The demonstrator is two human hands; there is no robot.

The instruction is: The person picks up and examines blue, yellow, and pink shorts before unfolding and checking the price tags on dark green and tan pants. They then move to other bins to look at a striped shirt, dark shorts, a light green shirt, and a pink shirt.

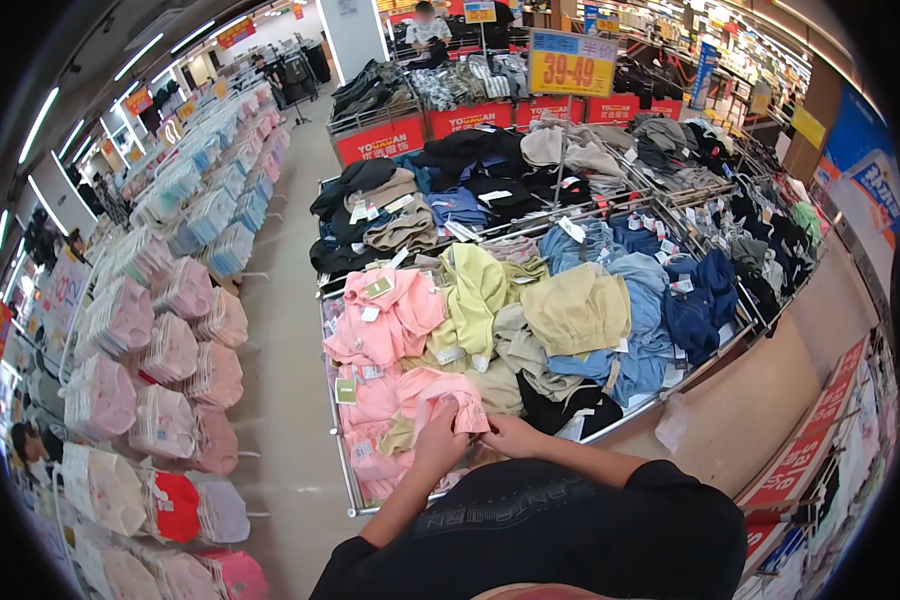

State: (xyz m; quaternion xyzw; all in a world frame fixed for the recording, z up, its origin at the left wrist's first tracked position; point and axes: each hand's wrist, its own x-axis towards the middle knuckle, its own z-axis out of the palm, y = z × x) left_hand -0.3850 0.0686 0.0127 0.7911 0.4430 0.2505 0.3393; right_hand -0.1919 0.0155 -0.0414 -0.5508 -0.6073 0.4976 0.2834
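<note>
Hands (475,435) pinch soft pink garment (440,395)

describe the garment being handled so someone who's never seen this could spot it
Start at the wire-sided display bin heaped with folded clothes, under the yellow 39-49 sign. At its near-left corner lies a pile of pink tops. The pink garment is the one gripped by the left hand and right hand; its neighbours lie untouched.

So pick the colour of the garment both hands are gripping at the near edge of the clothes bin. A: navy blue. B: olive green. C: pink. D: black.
C: the left hand and the right hand both clutch a pink garment, lying on the pink stack at the near corner of the wire bin; the blue clothes sit further right, untouched.
</note>
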